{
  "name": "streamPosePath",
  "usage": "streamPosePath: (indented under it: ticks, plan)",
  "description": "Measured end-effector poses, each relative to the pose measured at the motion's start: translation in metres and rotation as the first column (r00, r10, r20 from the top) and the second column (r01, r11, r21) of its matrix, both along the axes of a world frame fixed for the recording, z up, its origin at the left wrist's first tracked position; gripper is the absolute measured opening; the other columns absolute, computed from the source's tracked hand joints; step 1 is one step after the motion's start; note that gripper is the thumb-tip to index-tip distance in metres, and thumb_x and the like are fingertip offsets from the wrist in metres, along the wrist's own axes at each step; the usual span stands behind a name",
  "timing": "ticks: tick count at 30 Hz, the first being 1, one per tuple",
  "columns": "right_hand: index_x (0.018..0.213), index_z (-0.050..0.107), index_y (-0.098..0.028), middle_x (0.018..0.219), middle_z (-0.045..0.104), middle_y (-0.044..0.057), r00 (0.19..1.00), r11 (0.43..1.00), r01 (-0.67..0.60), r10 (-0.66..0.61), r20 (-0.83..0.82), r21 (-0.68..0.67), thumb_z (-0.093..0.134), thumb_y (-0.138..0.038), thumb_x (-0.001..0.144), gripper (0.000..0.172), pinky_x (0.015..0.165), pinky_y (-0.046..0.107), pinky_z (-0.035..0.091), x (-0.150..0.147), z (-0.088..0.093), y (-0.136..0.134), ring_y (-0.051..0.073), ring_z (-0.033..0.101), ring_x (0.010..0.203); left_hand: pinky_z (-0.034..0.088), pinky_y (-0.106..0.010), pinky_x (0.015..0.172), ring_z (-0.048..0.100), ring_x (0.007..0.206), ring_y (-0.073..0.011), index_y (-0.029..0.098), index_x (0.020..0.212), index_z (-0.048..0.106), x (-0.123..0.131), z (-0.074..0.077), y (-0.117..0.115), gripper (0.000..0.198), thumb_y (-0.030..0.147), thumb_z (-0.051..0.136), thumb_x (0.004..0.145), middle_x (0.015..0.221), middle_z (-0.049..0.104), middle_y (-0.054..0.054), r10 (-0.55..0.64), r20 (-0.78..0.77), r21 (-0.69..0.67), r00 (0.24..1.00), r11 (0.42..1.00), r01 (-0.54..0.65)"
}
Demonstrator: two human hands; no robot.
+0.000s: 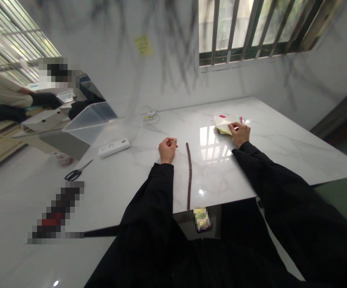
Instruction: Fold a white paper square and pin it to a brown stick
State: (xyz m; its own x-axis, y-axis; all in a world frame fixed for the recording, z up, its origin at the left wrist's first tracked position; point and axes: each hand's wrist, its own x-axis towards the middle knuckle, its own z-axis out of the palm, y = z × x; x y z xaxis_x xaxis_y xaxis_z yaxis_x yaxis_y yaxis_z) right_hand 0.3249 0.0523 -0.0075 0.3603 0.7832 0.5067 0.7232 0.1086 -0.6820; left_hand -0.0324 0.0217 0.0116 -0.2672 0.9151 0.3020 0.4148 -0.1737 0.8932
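Observation:
A thin brown stick lies lengthwise on the white marbled table, its near end at the front edge. Just left of its far end, my left hand rests with curled fingers, and nothing shows in them. Farther right, my right hand pinches the edge of a pale sheet of paper. Under that sheet are other papers in red, yellow and blue, partly covered by it and by my fingers. Two tiny light bits lie left of the papers.
On the left are a white power strip, black-handled scissors and a clear plastic bin. A small white device with a cable sits by the wall. A yellow note sticks to the wall. People sit at the far left.

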Motion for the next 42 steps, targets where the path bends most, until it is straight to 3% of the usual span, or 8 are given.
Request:
streamPosePath:
  ticks: [11,19,24,29,34,38,40,42]
  plan:
    - [0.106,0.066,-0.017,0.118,0.067,0.014,0.984,0.97,0.123,-0.093,-0.15,0.208,0.046,-0.048,0.1,0.038,0.067,0.035,0.059,-0.001,0.013,-0.009,0.022,0.07,0.082,0.03,-0.024,0.044,0.044,0.046,-0.0077,0.019,0.089,0.066,0.013,0.022,-0.013,0.036,0.054,0.065,0.083,0.071,0.065,-0.002,-0.215,0.269,0.07,0.939,0.977,0.203]
    - [0.095,0.071,-0.024,0.108,0.069,0.007,0.895,0.87,-0.443,0.443,0.054,0.217,0.053,-0.045,0.102,0.029,0.066,0.031,0.059,-0.103,0.035,-0.063,0.019,0.069,0.085,0.054,-0.024,0.062,0.073,0.091,-0.0198,0.024,0.138,0.057,0.027,0.025,-0.027,0.074,0.056,0.08,0.075,0.121,0.071,-0.013,-0.481,0.431,-0.004,0.764,0.845,0.535]
    - [0.101,0.073,-0.028,0.106,0.07,0.006,0.734,0.73,-0.678,0.665,0.136,0.09,0.056,-0.043,0.102,0.023,0.074,0.036,0.059,-0.15,0.032,-0.092,0.021,0.066,0.087,0.056,-0.028,0.061,0.072,0.082,-0.0216,0.017,0.111,0.069,0.018,0.006,-0.011,0.054,0.051,0.083,0.071,0.101,0.075,-0.01,-0.311,0.413,0.031,0.856,0.944,0.329]
    - [0.094,0.071,-0.026,0.092,0.07,0.007,0.682,0.681,-0.73,0.722,0.116,0.05,0.057,-0.038,0.102,0.02,0.074,0.038,0.054,-0.159,0.035,-0.115,0.023,0.06,0.086,0.06,-0.034,0.076,0.074,0.091,-0.0245,0.013,0.1,0.071,-0.001,-0.012,0.008,0.043,0.042,0.082,0.07,0.107,0.078,-0.015,-0.082,0.491,0.028,0.867,0.997,0.078]
    - [0.086,0.066,-0.024,0.079,0.065,0.004,0.491,0.498,-0.867,0.852,0.182,0.004,0.057,-0.034,0.101,0.02,0.071,0.034,0.048,-0.161,0.035,-0.17,0.019,0.057,0.076,0.058,-0.037,0.09,0.074,0.101,-0.0256,0.013,0.1,0.073,-0.004,-0.02,0.012,0.038,0.039,0.081,0.072,0.111,0.078,-0.015,-0.073,0.423,0.065,0.903,0.997,0.05]
    - [0.063,0.05,-0.025,0.054,0.047,-0.002,0.445,0.408,-0.896,0.813,0.376,0.177,0.055,-0.03,0.098,0.035,0.053,0.034,0.033,-0.172,-0.002,-0.257,0.016,0.039,0.052,0.057,-0.038,0.092,0.074,0.099,-0.0269,0.012,0.098,0.074,-0.002,-0.021,0.012,0.039,0.039,0.082,0.071,0.106,0.079,-0.015,-0.065,0.39,0.064,0.919,0.997,0.044]
    - [0.06,0.045,-0.024,0.05,0.043,-0.004,0.175,0.142,-0.984,0.874,0.454,0.106,0.058,-0.04,0.096,0.041,0.047,0.033,0.028,-0.178,-0.037,-0.298,0.013,0.036,0.047,0.056,-0.039,0.092,0.074,0.098,-0.0277,0.012,0.097,0.074,-0.002,-0.021,0.013,0.039,0.038,0.082,0.07,0.105,0.079,-0.015,-0.068,0.405,0.075,0.912,0.996,0.04]
    - [0.062,0.05,-0.023,0.048,0.043,-0.005,-0.02,0.019,-0.996,0.898,0.44,-0.084,0.062,-0.052,0.092,0.044,0.044,0.031,0.025,-0.179,-0.069,-0.318,0.012,0.04,0.046,0.056,-0.04,0.092,0.074,0.097,-0.0278,0.012,0.097,0.075,-0.002,-0.019,0.012,0.039,0.037,0.083,0.068,0.104,0.079,-0.014,-0.087,0.431,0.089,0.898,0.995,0.054]
